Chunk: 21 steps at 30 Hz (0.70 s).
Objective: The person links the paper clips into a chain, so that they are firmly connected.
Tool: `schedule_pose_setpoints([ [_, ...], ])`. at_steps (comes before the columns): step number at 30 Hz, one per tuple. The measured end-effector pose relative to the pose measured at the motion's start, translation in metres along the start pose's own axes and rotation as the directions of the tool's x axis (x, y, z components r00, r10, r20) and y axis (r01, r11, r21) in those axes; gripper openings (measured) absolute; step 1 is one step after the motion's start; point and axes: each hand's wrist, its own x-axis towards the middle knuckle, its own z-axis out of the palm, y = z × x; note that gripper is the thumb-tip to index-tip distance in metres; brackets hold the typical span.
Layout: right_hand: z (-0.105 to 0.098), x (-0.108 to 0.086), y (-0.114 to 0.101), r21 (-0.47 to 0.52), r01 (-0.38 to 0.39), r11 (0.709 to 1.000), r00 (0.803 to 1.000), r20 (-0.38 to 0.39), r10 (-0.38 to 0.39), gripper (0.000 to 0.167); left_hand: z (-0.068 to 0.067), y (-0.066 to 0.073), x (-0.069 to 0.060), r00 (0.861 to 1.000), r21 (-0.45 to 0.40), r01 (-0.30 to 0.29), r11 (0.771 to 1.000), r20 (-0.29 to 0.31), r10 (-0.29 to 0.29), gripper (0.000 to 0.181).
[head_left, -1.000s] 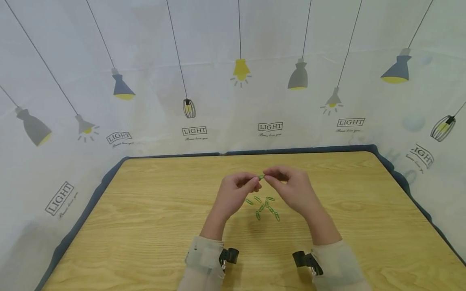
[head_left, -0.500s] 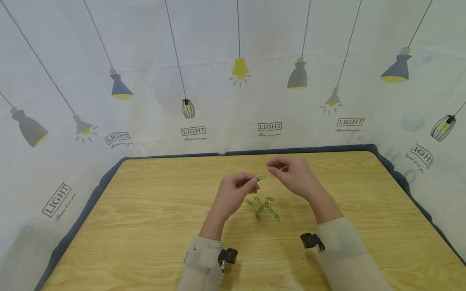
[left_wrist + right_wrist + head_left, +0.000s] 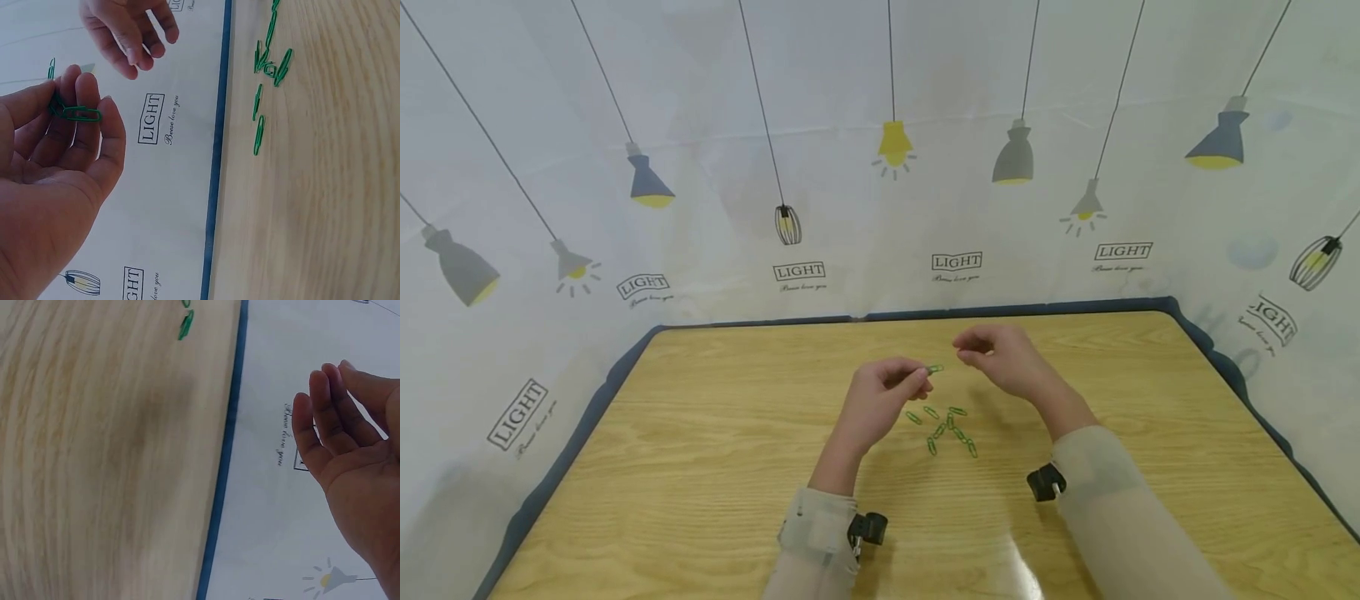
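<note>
Between thumb and forefinger, the left hand (image 3: 877, 402) pinches green paper clips (image 3: 935, 368) above the table. The left wrist view shows linked clips (image 3: 81, 114) hanging across the fingers of the left hand (image 3: 56, 162), with one clip end (image 3: 52, 67) sticking up past the thumb. Up and to the right, the right hand (image 3: 1009, 361) is raised with loosely bent fingers and nothing visible in it; in its own wrist view the right hand (image 3: 356, 450) shows an empty palm. Below the hands, several green clips (image 3: 958, 434) lie on the table, some of them linked.
The wooden table (image 3: 715, 467) has a dark blue edge (image 3: 760, 322) along its back and sides. Behind it stands a white sheet (image 3: 842, 192) printed with lamps. Black wrist devices are strapped over both sleeves (image 3: 820, 533).
The right hand has let go of the clips and moved up and to the right, away from the left hand. The left hand has stayed nearly in place, still pinching them.
</note>
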Motion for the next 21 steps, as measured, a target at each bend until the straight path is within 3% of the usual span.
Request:
schedule_pose_setpoints([
  [5, 0.005, 0.005, 0.009, 0.02, -0.022, 1.0, 0.999, 0.029, 0.022, 0.027, -0.001, 0.001, 0.0, 1.0, 0.008, 0.004, 1.0, -0.004, -0.004, 0.021],
  [10, 0.012, 0.009, 0.018, -0.022, 0.022, 1.0, 0.993, 0.119, -0.019, 0.027, -0.001, 0.002, 0.0, 1.0, 0.005, -0.002, 1.0, -0.012, 0.002, 0.022],
  [17, 0.02, 0.008, 0.035, -0.061, 0.022, 0.998, 0.95, 0.312, -0.002, 0.022, -0.002, 0.001, 0.0, 1.0, 0.016, -0.004, 1.0, -0.022, 0.004, 0.019],
  [21, 0.024, 0.004, 0.048, -0.009, 0.005, 1.0, 0.934, 0.358, -0.001, 0.015, -0.003, 0.0, 0.0, 1.0, 0.017, -0.005, 1.0, -0.027, 0.006, 0.018],
])
